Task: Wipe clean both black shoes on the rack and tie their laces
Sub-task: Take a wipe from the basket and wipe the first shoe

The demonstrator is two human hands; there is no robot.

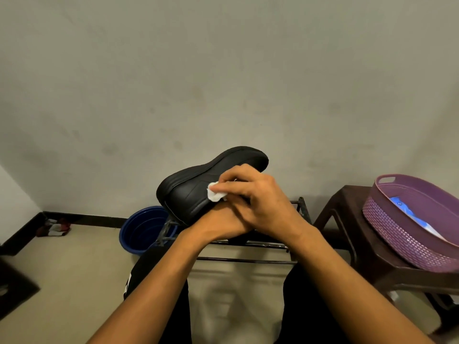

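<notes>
Our left hand (216, 224) holds the black shoe (192, 188) from beneath, at its eleven o'clock. Our right hand (260, 199) pinches a white wipe (214, 194) against the shoe's side.

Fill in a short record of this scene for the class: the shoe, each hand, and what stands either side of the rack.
shoe: black shoe, held up above the rack, sole turned away
left hand: holds the shoe from beneath
right hand: pinches a white wipe against the shoe's side
left of rack: blue basin on the floor
right of rack: purple basket on a brown stool
laces: none visible
</notes>
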